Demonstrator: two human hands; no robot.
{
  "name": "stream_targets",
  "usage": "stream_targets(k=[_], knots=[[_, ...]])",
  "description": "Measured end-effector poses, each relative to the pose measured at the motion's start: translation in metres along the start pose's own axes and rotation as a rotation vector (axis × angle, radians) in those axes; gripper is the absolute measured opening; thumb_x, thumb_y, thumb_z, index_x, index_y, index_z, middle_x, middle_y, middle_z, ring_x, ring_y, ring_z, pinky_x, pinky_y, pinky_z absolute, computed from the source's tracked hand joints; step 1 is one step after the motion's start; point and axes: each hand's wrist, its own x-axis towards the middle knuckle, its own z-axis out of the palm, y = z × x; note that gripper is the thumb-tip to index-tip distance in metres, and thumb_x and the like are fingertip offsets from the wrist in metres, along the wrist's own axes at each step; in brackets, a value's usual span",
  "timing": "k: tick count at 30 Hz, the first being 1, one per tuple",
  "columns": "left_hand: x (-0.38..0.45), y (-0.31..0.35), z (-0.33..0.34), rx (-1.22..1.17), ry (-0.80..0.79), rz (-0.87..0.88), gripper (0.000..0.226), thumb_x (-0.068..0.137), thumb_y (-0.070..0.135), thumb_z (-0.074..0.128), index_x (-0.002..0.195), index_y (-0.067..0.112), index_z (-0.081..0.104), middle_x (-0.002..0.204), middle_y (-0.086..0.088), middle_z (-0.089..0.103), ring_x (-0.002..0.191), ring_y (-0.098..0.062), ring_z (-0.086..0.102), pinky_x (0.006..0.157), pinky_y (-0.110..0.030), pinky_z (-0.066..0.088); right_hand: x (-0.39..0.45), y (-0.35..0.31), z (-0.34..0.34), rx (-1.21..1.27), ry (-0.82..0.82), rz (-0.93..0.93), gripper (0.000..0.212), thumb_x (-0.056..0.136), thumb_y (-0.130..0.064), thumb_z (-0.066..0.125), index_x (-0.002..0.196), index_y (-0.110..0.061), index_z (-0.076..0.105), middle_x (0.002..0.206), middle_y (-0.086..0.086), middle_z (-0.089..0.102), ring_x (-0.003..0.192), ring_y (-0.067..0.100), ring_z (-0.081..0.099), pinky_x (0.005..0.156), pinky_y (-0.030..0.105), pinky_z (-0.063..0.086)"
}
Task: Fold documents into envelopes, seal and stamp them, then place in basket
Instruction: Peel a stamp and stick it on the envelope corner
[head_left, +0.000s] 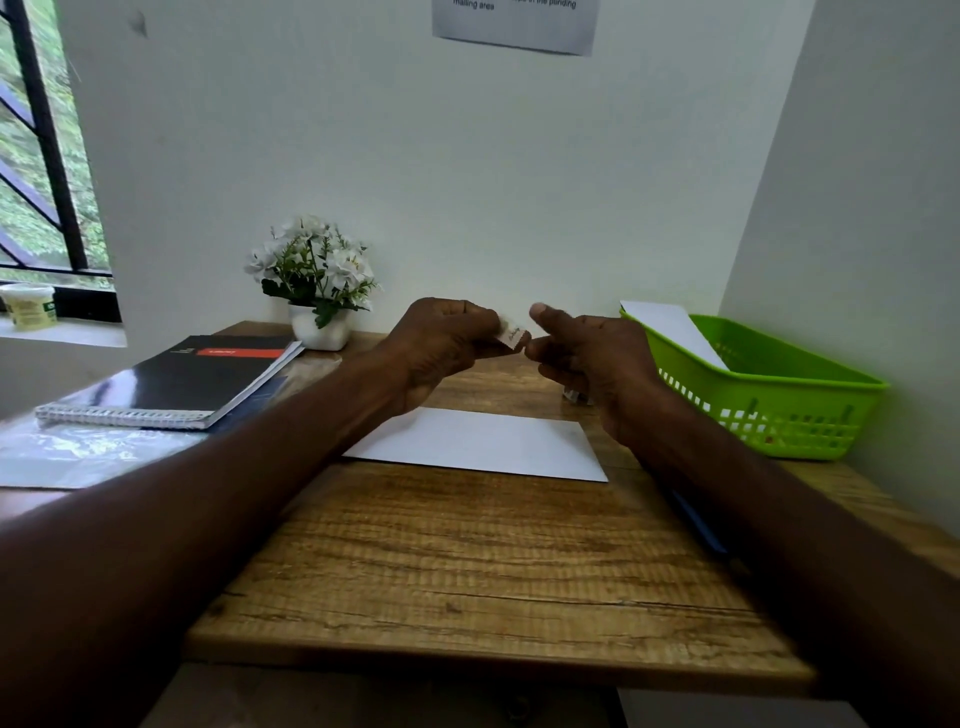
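An envelope (478, 444) lies mid-desk (467, 571). A notebook (176, 382) sits at the left edge, a flowerpot (318, 283) at the back edge, and a basket (763, 395) at the right edge, holding another envelope (675, 325).

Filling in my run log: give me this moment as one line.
step: stamping | left hand: pinches stamp | right hand: at stamp's edge, grip unclear | envelope: flat on table | basket: one envelope

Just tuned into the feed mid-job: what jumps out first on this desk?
Both hands meet above the desk's middle: the left hand pinches a small stamp, the right hand touching its other end. Below them a white envelope lies flat on the wooden desk. At the right, a bright green basket already holds one white envelope.
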Motion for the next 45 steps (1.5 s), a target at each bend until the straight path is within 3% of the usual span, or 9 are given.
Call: stream_targets(k=[4,8,15,19,21,33,37,40,45], knots=[[-0.0002,0.0031,-0.0006,-0.016,0.027,-0.020,0.017,0.094,0.017,0.069,0.109,0.009,0.068,0.114,-0.016,0.077,0.109,-0.022,0.074,0.107,-0.044,0.042,-0.0003,-0.0027,-0.0011,-0.025,-0.085,0.018,0.040,0.087,-0.049,0.076,0.099,-0.011,0.077,0.096,0.008,0.079,0.095,0.020,0.077,0.083,0.035,0.062],[-0.0040,0.0049,0.0012,-0.005,0.005,-0.015,0.007,0.094,0.016,0.070,0.099,0.011,0.067,0.115,-0.017,0.076,0.104,-0.019,0.076,0.095,-0.036,0.044,-0.0028,0.0012,0.0011,-0.123,-0.135,-0.035,0.028,0.082,-0.038,0.084,0.101,-0.019,0.080,0.102,0.000,0.079,0.106,0.017,0.073,0.084,0.037,0.061],[-0.0040,0.0063,0.0012,-0.018,-0.066,-0.014,0.009,0.093,0.010,0.071,0.086,0.012,0.066,0.119,-0.019,0.074,0.104,-0.025,0.076,0.082,-0.025,0.052,-0.0012,-0.0009,-0.0006,-0.145,-0.096,-0.060,0.010,0.084,-0.026,0.083,0.090,-0.019,0.080,0.096,0.003,0.080,0.100,0.019,0.075,0.078,0.032,0.055],[-0.0034,0.0040,0.0017,0.029,-0.035,-0.020,0.012,0.088,0.015,0.079,0.083,0.014,0.067,0.113,-0.015,0.077,0.104,-0.022,0.076,0.104,-0.048,0.049,0.0002,0.0006,0.0001,-0.137,-0.095,-0.053,0.013,0.081,-0.025,0.083,0.089,-0.016,0.079,0.094,0.006,0.080,0.098,0.021,0.076,0.076,0.033,0.057],[-0.0049,0.0040,0.0023,0.029,-0.035,-0.020,0.015,0.086,0.016,0.081,0.080,0.016,0.067,0.112,-0.015,0.077,0.105,-0.022,0.076,0.106,-0.056,0.048,0.0006,0.0008,0.0000,-0.122,-0.102,-0.048,0.017,0.079,-0.025,0.085,0.090,-0.013,0.079,0.094,0.008,0.080,0.096,0.023,0.077,0.078,0.034,0.059],[-0.0079,0.0031,0.0015,-0.021,0.004,-0.024,0.036,0.083,0.009,0.082,0.068,0.020,0.052,0.112,-0.023,0.075,0.101,-0.028,0.077,0.098,-0.061,0.050,0.0054,0.0068,-0.0019,-0.096,-0.098,-0.026,0.017,0.082,-0.017,0.084,0.095,-0.006,0.079,0.095,0.012,0.079,0.096,0.024,0.077,0.083,0.035,0.062],[-0.0056,0.0051,-0.0026,-0.004,-0.020,-0.006,0.021,0.082,0.013,0.084,0.088,0.018,0.064,0.107,-0.015,0.078,0.100,-0.025,0.077,0.099,-0.053,0.050,0.0045,0.0048,-0.0018,-0.114,-0.120,-0.019,0.016,0.084,-0.019,0.083,0.095,-0.009,0.079,0.096,0.010,0.080,0.098,0.023,0.076,0.086,0.036,0.062],[-0.0056,0.0058,-0.0023,0.021,-0.070,-0.043,0.033,0.085,0.019,0.081,0.116,0.011,0.072,0.111,-0.007,0.079,0.105,-0.022,0.076,0.107,-0.053,0.046,0.0023,0.0030,-0.0025,-0.133,-0.105,-0.029,0.017,0.082,-0.024,0.085,0.092,-0.011,0.080,0.095,0.009,0.080,0.098,0.023,0.076,0.086,0.037,0.061],[-0.0063,0.0044,-0.0034,0.064,-0.075,-0.046,0.020,0.086,0.022,0.081,0.103,0.012,0.077,0.111,-0.007,0.079,0.106,-0.022,0.075,0.107,-0.054,0.045,0.0006,0.0020,-0.0028,-0.175,-0.110,-0.022,0.018,0.080,-0.026,0.085,0.091,-0.012,0.080,0.093,0.007,0.080,0.097,0.020,0.076,0.081,0.034,0.060]])
